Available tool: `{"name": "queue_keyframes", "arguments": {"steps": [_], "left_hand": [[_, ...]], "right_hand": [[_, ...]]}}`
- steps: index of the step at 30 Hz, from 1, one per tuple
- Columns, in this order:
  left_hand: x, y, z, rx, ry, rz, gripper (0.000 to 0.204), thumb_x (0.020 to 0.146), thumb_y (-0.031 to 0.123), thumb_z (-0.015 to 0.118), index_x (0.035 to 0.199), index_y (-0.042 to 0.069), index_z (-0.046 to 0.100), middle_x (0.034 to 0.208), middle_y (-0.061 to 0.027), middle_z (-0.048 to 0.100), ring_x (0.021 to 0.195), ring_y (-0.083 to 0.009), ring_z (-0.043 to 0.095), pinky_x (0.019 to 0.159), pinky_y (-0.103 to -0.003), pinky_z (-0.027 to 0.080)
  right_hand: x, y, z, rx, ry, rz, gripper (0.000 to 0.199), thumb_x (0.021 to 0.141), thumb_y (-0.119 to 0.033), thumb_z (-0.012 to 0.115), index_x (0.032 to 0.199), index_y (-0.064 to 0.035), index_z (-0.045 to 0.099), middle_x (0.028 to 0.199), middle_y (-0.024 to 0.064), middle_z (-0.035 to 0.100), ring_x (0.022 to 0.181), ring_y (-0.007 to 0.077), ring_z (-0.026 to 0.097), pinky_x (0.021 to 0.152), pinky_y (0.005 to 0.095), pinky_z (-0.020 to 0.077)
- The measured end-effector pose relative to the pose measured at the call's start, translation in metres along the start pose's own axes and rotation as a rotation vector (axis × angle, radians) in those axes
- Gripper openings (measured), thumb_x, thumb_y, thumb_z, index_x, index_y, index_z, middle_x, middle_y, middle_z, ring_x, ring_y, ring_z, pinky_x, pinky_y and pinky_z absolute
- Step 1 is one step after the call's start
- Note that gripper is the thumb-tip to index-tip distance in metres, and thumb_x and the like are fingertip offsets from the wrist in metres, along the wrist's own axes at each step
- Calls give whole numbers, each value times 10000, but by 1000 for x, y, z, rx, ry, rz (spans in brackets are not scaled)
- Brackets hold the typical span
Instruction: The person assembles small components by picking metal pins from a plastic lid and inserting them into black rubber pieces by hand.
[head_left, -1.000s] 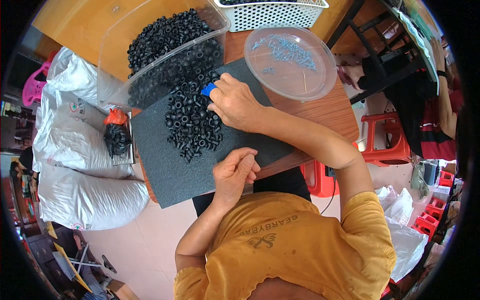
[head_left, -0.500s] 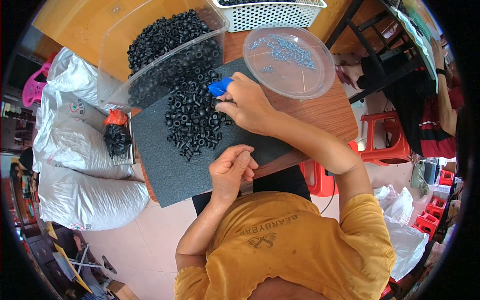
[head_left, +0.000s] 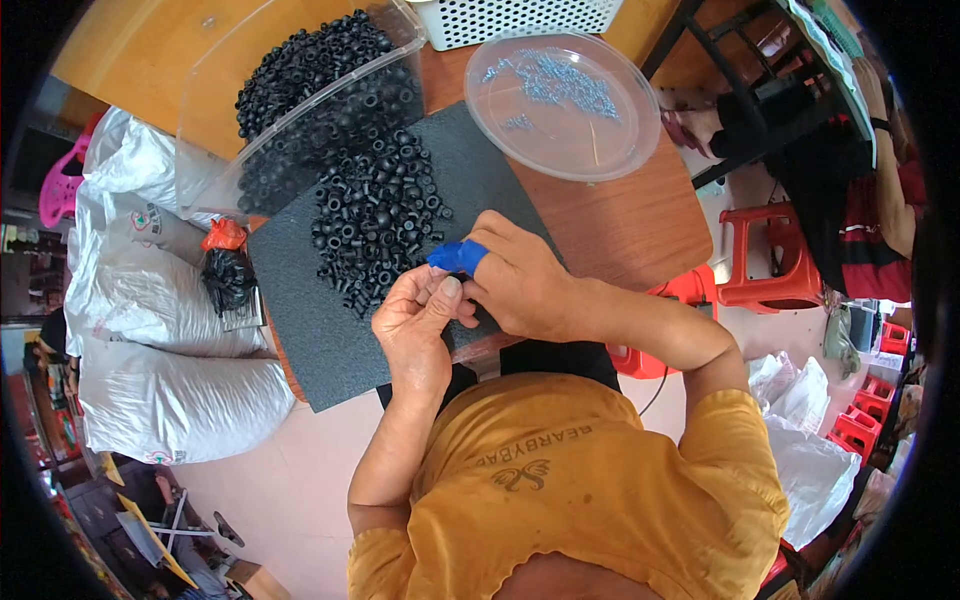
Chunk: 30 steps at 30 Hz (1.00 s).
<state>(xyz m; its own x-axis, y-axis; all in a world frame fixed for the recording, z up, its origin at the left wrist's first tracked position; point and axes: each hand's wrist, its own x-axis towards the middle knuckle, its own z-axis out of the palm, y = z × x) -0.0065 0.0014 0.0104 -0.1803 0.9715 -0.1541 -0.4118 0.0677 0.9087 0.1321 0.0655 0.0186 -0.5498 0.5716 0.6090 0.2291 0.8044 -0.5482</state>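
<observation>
My two hands meet over the near edge of a dark grey mat (head_left: 320, 365). The fingers of my right hand (head_left: 525, 285) are pinched around a small black plastic part (head_left: 459, 276), which is mostly hidden. Blue tape (head_left: 458, 257) wraps one finger of that hand. My left hand (head_left: 415, 325) is closed, its thumb and fingertips touching the right fingertips; whatever it holds is hidden. Just beyond the hands, a heap of small black plastic parts (head_left: 375, 215) lies on the mat, some hollow and some with rounded heads.
A clear tub (head_left: 330, 105) of similar black parts is tipped toward the heap. On the wooden table (head_left: 625, 235), a round clear lid (head_left: 560, 150) holds small bluish metal pieces. A white basket (head_left: 515, 22) stands behind. White sacks (head_left: 185, 395) lie left; red stools (head_left: 770, 260) and another person are right.
My right hand has come back from the heap toward me and met my left hand. The left hand has shifted slightly left and its fingers have risen to the right fingertips.
</observation>
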Motion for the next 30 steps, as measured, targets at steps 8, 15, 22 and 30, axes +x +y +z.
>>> {"name": "queue_keyframes", "arguments": {"steps": [8,15,22,30], "left_hand": [[2,3,-3,-226,-3,-180,160,877,104,568,952,-38,567,760,-108,615,547,-165,574,465,-278,480],[-1,-4,1,-126,-9,-31,219,895,137,549,997,-57,550,803,-121,614,547,-165,579,452,-278,485],[-5,-8,5,25,7,121,264,889,165,572,1011,-69,574,798,-99,605,553,-134,549,489,-248,470],[-6,-8,6,178,14,223,266,846,134,624,1016,-65,579,807,-95,615,548,-125,517,480,-221,432]], "right_hand": [[-6,-8,-4,115,8,194,250,692,-8,630,936,-47,592,770,90,541,702,264,500,615,354,428],[-11,-8,2,171,100,319,218,713,-31,655,923,-41,598,744,72,544,639,189,512,566,296,429],[-11,-16,-2,544,75,708,204,741,-46,677,924,-25,588,784,25,580,691,64,535,601,220,442],[-9,-21,-4,805,142,857,218,746,-26,686,929,-13,568,801,16,597,710,62,548,637,225,462]]}}
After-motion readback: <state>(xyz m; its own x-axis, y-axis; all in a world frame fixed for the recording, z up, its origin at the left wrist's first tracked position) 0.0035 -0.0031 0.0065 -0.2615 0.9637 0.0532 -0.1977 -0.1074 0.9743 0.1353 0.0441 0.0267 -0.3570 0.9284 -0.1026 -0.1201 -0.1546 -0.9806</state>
